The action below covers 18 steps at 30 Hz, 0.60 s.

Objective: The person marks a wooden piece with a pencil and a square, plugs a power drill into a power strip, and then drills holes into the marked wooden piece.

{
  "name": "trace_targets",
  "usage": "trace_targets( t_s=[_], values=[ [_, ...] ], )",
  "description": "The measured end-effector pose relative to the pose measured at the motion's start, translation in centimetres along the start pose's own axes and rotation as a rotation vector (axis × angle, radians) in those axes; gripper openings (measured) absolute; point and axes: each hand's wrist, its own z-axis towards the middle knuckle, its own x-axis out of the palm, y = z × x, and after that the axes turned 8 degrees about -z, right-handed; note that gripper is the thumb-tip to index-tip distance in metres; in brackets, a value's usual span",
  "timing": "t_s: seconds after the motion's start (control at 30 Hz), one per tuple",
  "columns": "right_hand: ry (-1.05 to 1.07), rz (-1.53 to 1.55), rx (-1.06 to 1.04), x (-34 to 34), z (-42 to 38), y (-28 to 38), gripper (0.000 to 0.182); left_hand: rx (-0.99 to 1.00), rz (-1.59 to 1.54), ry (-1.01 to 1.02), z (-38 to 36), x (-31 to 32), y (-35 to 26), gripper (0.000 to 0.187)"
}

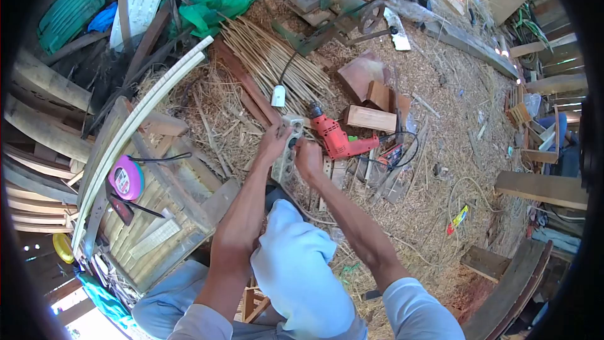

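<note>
1. The long, pale power strip (284, 167) lies on the ground (434, 170), in front of the person. It has round holes in a row.
2. The left hand (274, 143) touches the left side of the power strip. Its fingers are bent, but I cannot tell how tight they hold.
3. The right hand (309, 160) is just beside the left one. Its fingers are closed on a small dark plug (293, 142) at the power strip. I cannot tell if the plug is all the way in.
4. A white end piece (279, 96) on a black cord is near the far end of the power strip.
5. The red drill (337, 136) lies on its side, to the right of the power strip. Its black cord (416, 148) makes a loop.
6. Wood blocks (371, 118) sit just past the drill's handle.
7. A bunch of thin sticks (270, 56) lies farther away.
8. Off to the left, a pink tape measure (126, 178) is on a wooden tabletop (182, 198), near long, bent white strips (142, 111).
</note>
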Motion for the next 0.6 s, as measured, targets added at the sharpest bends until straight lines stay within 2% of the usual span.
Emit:
trace_targets(
  t_s=[0.03, 0.07, 0.13, 0.2, 0.27, 0.3, 0.37, 0.4, 0.53, 0.6],
  values=[
    [0.038, -0.008, -0.006, 0.0, 0.2, 1.1, 0.006, -0.006, 0.081, -0.062, -0.1, -0.9, 0.8, 0.054],
    [0.079, 0.154, -0.037, -1.6, 0.3, 0.5, 0.007, 0.024, 0.092, -0.030, 0.8, -1.5, 2.8, 0.061],
    [-0.018, 0.156, -0.054, -2.4, 0.2, -3.0, 0.013, -0.008, 0.131, -0.035, -0.7, -1.3, -1.0, 0.064],
    [-0.232, -0.331, -0.072, -6.9, -0.7, -5.6, 0.032, -0.037, 0.176, -0.069, -1.1, -1.8, -2.3, 0.067],
    [-0.254, -0.913, -0.126, -4.9, -1.7, -12.1, 0.049, 0.007, 0.293, -0.004, -0.4, -1.5, -1.6, 0.071],
    [-0.258, -0.912, -0.127, -4.7, -1.4, -14.6, 0.049, 0.010, 0.294, -0.006, -0.2, -1.2, -1.5, 0.071],
    [-0.053, -0.989, -0.241, -4.1, -0.7, -17.2, 0.054, 0.009, 0.303, -0.015, -0.2, -1.0, -1.1, 0.065],
    [0.074, -1.043, -0.211, -5.4, -0.6, -16.0, 0.053, 0.005, 0.306, -0.017, -0.4, -0.9, -1.1, 0.065],
    [-0.058, -0.959, -0.321, -5.2, 0.3, -16.4, 0.049, 0.005, 0.291, 0.002, -0.2, -0.7, -1.3, 0.065],
    [0.227, -0.950, -0.248, -4.8, 0.5, -16.9, 0.061, 0.011, 0.287, 0.023, -0.1, -0.5, -0.5, 0.065]
  ],
)
